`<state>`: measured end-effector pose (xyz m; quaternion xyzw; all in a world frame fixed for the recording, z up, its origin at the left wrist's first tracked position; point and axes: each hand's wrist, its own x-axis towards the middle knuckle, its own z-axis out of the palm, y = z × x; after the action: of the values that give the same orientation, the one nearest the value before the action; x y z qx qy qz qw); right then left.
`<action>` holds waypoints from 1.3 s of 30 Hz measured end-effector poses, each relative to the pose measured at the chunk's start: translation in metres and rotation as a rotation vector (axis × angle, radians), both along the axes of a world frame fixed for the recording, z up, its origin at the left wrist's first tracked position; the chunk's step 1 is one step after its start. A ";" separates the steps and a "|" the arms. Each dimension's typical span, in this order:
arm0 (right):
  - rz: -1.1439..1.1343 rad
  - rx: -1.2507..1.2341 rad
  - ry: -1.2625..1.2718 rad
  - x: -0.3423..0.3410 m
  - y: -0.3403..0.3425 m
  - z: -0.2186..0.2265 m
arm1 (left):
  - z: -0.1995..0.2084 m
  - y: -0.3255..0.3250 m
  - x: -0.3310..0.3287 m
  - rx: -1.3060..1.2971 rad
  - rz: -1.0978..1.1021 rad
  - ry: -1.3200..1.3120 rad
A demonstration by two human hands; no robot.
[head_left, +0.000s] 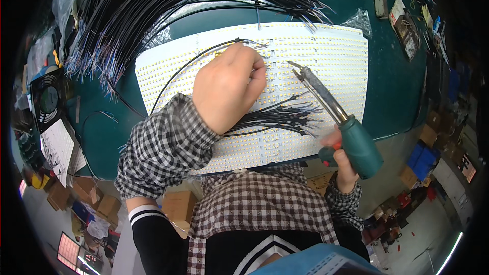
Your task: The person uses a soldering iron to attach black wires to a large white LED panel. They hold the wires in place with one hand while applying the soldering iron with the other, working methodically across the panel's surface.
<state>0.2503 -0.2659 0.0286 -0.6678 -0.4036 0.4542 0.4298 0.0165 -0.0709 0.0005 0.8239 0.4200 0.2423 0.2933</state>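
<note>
A white LED board (pixel 331 66), covered with rows of small yellowish LEDs, lies on the table before me. My left hand (pixel 229 86) rests over its middle, fingers curled into a pinch; what they hold is hidden. Along its knuckles runs a black cable (pixel 175 75) whose bared wire ends lie on the board just beyond. My right hand (pixel 345 170) grips a green soldering gun (pixel 360 147) by its handle. The gun's metal tip points up and left, above the board and a little right of my left hand. Below that hand lies a bunch of short black cables (pixel 275 118).
A large bundle of black cables (pixel 168 0) with stripped ends arches across the far side of the green table (pixel 397 86). At the left stand a black fan (pixel 49 97) and papers (pixel 62 147). Cardboard boxes (pixel 178 207) sit below the table edge.
</note>
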 end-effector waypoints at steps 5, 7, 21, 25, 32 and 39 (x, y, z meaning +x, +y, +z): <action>-0.133 0.014 0.086 0.007 -0.003 0.005 | 0.030 -0.016 -0.003 0.199 -0.096 0.016; -0.193 0.074 0.101 0.006 -0.001 0.002 | 0.027 -0.026 0.003 0.027 -0.212 0.018; -0.178 0.241 0.113 0.019 -0.015 -0.005 | 0.034 -0.022 0.011 -0.277 -0.088 -0.102; -0.199 0.197 0.138 0.015 -0.013 -0.005 | 0.035 -0.019 -0.015 -0.276 0.028 0.021; -0.122 0.099 0.126 0.004 -0.012 0.001 | 0.016 -0.017 -0.011 -0.148 0.033 0.051; -0.094 -0.028 0.114 -0.003 -0.014 0.008 | 0.008 -0.014 -0.006 -0.196 0.031 -0.028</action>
<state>0.2470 -0.2794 0.0362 -0.6650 -0.3402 0.4764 0.4637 0.0102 -0.0854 0.0084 0.7812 0.4502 0.2160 0.3747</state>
